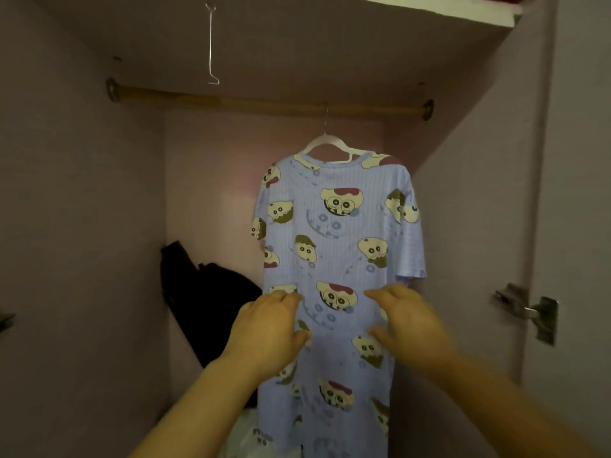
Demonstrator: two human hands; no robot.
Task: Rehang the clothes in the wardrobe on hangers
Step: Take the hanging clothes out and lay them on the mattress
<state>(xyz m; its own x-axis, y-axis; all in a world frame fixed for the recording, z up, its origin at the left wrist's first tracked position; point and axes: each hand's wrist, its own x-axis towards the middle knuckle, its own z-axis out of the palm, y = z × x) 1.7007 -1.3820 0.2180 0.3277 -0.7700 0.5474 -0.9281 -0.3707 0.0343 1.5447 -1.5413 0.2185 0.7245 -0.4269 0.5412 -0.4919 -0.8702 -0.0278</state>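
Both hands were raised to the front of a pale blue cartoon-print nightshirt (340,233). Left hand (267,325): fingers (284,297) loosely extended, thumb apart below them, nothing pinched; the fingertips lay against the fabric or just in front of it, contact not resolvable. Right hand (406,322): same posture, fingers (380,294) relaxed and uncurled, gripping nothing, somewhat motion-blurred. One printed face sat between the two sets of fingertips.

The nightshirt hung well above the fingers on a white hanger (325,142), whose hook was over the wooden rail (231,100). The garment hung straight, its hem running past the wrists and out of view below. Short sleeve visible above and outward of the right fingers.

Left of the left fingers, further back, a black garment (205,292) was slumped against the rear wall. High above the left fingers, a bare wire hook (211,44) dangled. Right of the right fingers, well apart, was a metal door hinge (529,309).
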